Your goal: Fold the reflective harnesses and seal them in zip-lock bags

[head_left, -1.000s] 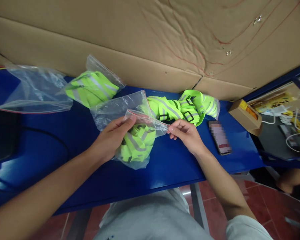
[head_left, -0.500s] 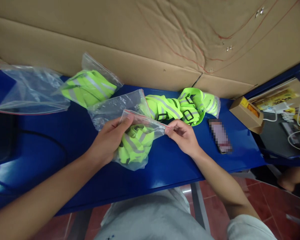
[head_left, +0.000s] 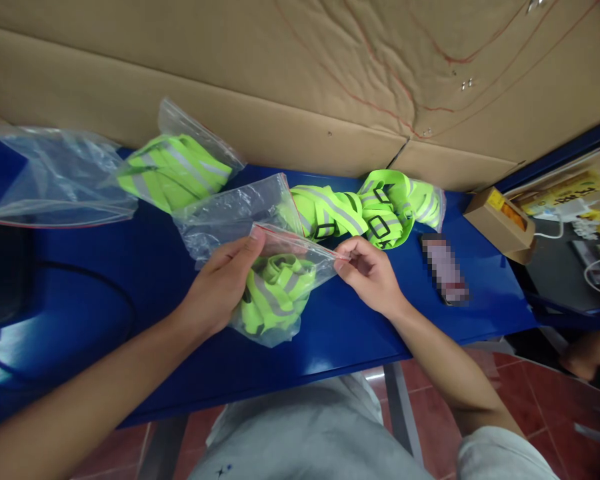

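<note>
A clear zip bag with a red-lined top edge hangs between my two hands. Inside it lies a bundled neon-yellow reflective strap with grey stripes. My left hand is closed on the bag's upper left corner, thumb on top. The upper right corner is pinched in my right hand, between thumb and fingers. Just behind the bag are another clear bag and loose reflective straps with black buckles. Farther left, a bag holds a folded reflective strap.
An empty clear bag lies at the far left of the blue table. A phone rests on the right, near a small cardboard box. Brown cardboard rises behind the table. Someone's arm shows at the right edge.
Both hands and the bag have shifted slightly to the right in view. My right hand still pinches the bag's corner, and the left grip looks the same.
</note>
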Demonstrator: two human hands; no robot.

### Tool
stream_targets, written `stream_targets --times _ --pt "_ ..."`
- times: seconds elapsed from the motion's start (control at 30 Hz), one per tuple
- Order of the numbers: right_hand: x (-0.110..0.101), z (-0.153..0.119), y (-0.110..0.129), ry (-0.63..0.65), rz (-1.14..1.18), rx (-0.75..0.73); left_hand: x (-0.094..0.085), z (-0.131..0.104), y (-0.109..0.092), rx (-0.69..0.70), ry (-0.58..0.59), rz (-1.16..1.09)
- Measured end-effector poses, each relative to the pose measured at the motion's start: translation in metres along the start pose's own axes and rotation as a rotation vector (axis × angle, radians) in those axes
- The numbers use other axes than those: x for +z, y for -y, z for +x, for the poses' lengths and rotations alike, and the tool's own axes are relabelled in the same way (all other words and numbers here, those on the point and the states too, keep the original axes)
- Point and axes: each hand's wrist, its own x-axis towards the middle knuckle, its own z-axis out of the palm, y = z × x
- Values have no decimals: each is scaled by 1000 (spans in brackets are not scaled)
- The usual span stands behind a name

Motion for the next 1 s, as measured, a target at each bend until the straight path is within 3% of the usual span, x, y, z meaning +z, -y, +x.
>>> stream_targets --times 0.47,1.0 --pt "0 -3 9 79 -105 26 1 -4 4 68 123 99" --pt "0 -5 10 151 -103 59 5 -7 7 18 101 156"
